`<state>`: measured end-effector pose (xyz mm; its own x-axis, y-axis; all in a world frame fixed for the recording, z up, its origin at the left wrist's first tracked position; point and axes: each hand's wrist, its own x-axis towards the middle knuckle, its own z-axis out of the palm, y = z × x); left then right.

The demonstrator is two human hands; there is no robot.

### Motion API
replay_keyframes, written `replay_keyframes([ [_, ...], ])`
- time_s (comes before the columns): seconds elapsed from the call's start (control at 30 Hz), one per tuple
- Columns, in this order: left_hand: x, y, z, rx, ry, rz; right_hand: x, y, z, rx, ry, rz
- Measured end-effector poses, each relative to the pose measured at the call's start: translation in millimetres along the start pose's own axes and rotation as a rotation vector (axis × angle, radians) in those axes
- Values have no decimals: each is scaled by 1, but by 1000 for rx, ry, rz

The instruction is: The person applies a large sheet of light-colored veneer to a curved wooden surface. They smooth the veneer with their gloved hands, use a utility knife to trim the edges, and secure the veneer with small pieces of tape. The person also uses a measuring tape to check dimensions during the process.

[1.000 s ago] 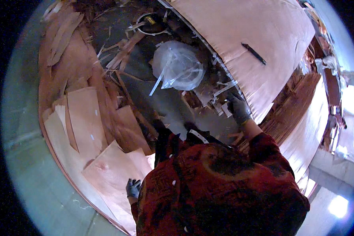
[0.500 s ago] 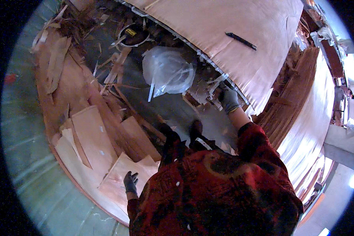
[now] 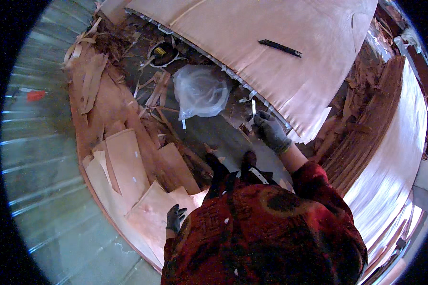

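My right hand (image 3: 271, 132), in a grey glove, pinches a narrow white strip (image 3: 254, 108) that stands out past the fingertips. It is beside the near corner of a large stack topped with a smooth pinkish wood veneer sheet (image 3: 314, 28). On that sheet lies a slim black tool (image 3: 279, 48), its kind unclear. My left hand (image 3: 176, 217), gloved too, hangs at my left side above loose veneer pieces (image 3: 150, 211). Its fingers are apart, with nothing seen in them.
A clear plastic bag (image 3: 202, 92) lies on the grey floor, near a round container (image 3: 163, 53) with something yellow inside. Veneer scraps (image 3: 159, 88) litter the floor. Stacked veneers (image 3: 378, 123) stand at right; more veneer (image 3: 123, 159) lies at left beside a greenish ribbed surface (image 3: 47, 156).
My right hand has drawn back from the stack's edge, and the white strip now shows in its fingers. The view has shifted a little; my left hand still hangs low.
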<state>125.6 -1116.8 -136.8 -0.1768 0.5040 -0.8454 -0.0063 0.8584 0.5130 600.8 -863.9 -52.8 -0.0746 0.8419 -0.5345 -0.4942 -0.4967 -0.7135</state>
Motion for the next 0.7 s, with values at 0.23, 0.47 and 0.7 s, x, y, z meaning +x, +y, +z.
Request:
replay_keyframes([
  [0.23,23,33,13,195,-85,370,-80,-69,-1,-69,-79,-258],
  [0.47,39,213,166,223,-218,830,-142,-116,-20,76,39,-470],
  [0.7,-69,331,358,342,-713,1427,-197,-151,-24,-5,272,-649],
])
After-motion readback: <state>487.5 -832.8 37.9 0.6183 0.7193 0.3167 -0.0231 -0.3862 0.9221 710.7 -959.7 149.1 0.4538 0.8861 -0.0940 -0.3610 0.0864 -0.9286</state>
